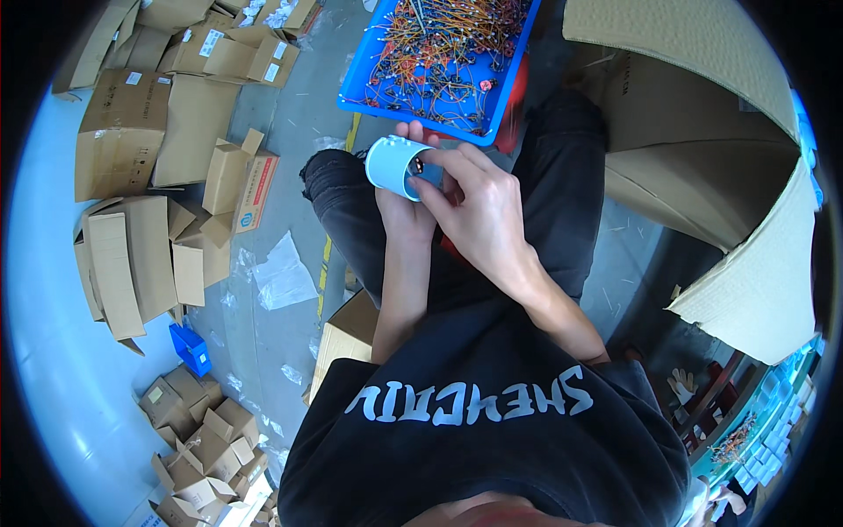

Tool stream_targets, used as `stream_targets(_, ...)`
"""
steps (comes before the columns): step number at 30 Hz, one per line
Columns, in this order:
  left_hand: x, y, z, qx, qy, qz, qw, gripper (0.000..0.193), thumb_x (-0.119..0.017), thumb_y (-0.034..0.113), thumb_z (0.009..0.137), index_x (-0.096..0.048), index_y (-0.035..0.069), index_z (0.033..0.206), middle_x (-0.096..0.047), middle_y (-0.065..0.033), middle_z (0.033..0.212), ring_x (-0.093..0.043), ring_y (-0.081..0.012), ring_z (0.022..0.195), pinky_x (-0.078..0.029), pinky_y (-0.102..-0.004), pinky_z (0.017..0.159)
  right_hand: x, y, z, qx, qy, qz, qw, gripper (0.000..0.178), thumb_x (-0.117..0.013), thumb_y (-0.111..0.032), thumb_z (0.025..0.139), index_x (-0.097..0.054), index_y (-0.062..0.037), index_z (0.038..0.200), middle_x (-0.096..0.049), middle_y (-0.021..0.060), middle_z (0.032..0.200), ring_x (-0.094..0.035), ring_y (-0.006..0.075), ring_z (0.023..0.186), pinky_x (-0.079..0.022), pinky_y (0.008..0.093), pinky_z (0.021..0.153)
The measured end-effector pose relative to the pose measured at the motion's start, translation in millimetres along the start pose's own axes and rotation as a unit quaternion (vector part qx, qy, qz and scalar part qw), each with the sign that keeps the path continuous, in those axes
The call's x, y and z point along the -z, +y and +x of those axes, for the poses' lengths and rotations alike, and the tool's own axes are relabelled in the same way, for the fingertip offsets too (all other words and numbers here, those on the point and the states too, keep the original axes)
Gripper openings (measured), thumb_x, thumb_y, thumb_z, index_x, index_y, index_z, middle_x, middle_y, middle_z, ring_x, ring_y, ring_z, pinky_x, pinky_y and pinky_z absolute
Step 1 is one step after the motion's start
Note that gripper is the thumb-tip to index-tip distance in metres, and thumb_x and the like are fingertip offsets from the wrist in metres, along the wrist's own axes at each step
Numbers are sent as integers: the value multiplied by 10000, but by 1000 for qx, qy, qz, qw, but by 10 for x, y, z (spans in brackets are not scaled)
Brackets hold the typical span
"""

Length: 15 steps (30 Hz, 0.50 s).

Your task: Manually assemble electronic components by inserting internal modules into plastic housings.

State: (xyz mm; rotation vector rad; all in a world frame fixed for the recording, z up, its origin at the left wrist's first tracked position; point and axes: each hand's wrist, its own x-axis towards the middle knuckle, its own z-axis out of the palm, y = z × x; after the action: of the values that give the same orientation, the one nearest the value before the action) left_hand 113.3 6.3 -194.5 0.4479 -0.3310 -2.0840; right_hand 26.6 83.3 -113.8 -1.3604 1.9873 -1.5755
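A light blue, round plastic housing (385, 167), hollow like a short cup, rests in my left hand (406, 220). My left palm is under it and the fingertips show past its far side. The open end faces right, toward my right hand (483, 206). My right thumb and index finger reach into that opening around a small dark part (416, 165). How this part sits inside the housing is mostly hidden. Just beyond my hands stands a blue tray (457, 132), heaped with thin orange-brown wires (439, 31) that have small connectors and dark pieces on them.
Open cardboard boxes (132, 263) crowd the left side, beside a small blue bin (190, 349). A large open carton (676, 167) stands close on my right. Plastic film (285, 274) lies on the floor. At lower right, a green bench (746, 426) carries more light blue parts.
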Motion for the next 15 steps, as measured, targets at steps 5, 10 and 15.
stream_targets(5, 24, 65, 8, 41, 22, 87, 995, 367, -494, 199, 979, -505, -15, 1277, -562, -152, 1283, -547, -245, 1194, -453, -382, 1021, 27, 9, 13, -24, -4, -19, 1000, 251, -772, -44, 706, -675, -21, 936, -545, 83, 689, -538, 172, 524, -456, 292, 495)
stream_targets(10, 40, 239, -11, 118, -15, 183, 976, 386, -439, 228, 1003, -476, 7, 1317, -497, -162, 1353, -501, -248, 1234, -436, -393, 1026, 38, 83, 27, -29, 0, -21, 999, 242, -772, -32, 685, -665, -28, 902, -545, 84, 689, -544, 179, 526, -460, 296, 498)
stream_targets(15, -133, 277, -53, 123, 52, 179, 975, 379, -401, 187, 1005, -461, -11, 1322, -501, -173, 1344, -500, -266, 1234, -437, -425, 1014, 44, 104, 10, -30, -13, -21, 999, 239, -778, -32, 664, -644, -22, 862, -543, 86, 688, -542, 182, 533, -462, 291, 510)
